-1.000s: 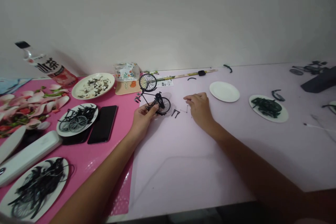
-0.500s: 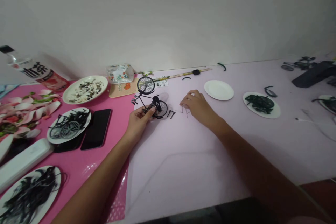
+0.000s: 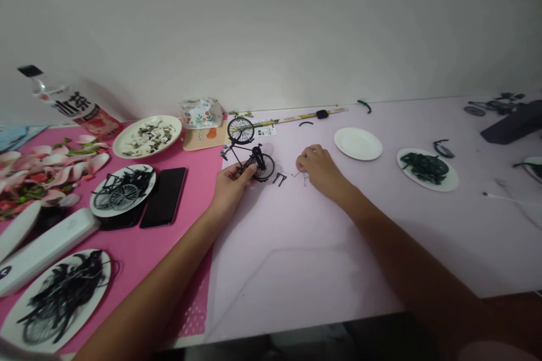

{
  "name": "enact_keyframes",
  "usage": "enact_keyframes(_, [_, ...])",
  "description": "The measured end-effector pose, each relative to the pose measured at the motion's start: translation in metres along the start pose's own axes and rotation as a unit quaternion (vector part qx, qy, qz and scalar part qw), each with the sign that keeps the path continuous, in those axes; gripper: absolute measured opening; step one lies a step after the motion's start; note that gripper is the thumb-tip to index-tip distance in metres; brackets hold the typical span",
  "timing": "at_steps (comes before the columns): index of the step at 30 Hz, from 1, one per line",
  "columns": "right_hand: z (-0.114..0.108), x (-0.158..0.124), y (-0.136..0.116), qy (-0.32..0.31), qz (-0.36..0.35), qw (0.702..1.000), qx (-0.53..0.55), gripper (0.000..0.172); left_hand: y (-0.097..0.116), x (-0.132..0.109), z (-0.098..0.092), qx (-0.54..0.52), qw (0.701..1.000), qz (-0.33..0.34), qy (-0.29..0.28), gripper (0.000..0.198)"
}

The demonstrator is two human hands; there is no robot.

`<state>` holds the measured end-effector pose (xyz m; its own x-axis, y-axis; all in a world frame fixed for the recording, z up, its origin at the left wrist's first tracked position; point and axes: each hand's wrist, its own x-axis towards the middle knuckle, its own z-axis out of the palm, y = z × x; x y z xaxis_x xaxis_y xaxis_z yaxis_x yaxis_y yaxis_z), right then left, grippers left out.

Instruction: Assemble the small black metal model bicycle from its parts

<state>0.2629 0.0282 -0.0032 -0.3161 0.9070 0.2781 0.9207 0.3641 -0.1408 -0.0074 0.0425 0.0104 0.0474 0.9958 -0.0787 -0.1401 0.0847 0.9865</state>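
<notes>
My left hand [image 3: 232, 189] grips a black model bicycle [image 3: 241, 153] near its rear wheel, fingers wrapped round the lower frame. The bicycle is tilted, its front wheel pointing toward the wall. On the pale tabletop just right of it lies a small black forked part [image 3: 280, 179]. My right hand [image 3: 320, 168] rests low over the table with curled, closed fingers. Thin wire-like pieces [image 3: 304, 179] show at its fingertips; whether they are in its pinch is hidden.
On the left stand a bottle [image 3: 78, 104], a bowl of petals [image 3: 121, 149], plates of black parts [image 3: 94, 207] [image 3: 12, 321] and a phone [image 3: 164, 197]. To the right are a white plate [image 3: 358, 144] and a plate of dark green parts [image 3: 451, 183].
The view has shifted, so most things appear slightly further right. My right fingers have curled in more over the thin pieces. My left hand still holds the bicycle.
</notes>
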Motion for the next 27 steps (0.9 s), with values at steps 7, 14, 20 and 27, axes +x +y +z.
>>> enact_keyframes(7, [0.000, 0.005, 0.014, 0.028, 0.018, 0.997, 0.065, 0.020, 0.010, 0.017, 0.020, -0.020, 1.000, 0.024, 0.005, 0.054])
enact_keyframes(14, [0.002, 0.002, 0.016, 0.004, 0.003, 0.999, 0.037, 0.019, -0.009, 0.029, 0.037, -0.045, 0.998, 0.044, 0.023, 0.051])
enact_keyframes(20, [-0.001, 0.002, 0.001, 0.051, 0.041, 0.991, 0.118, 0.022, -0.014, 0.024, 0.032, -0.052, 0.998, 0.046, -0.002, 0.057])
enact_keyframes(27, [0.000, -0.001, -0.050, 0.170, 0.112, 0.892, 0.403, 0.016, -0.008, 0.018, 0.032, -0.068, 0.997, 0.027, -0.027, 0.059])
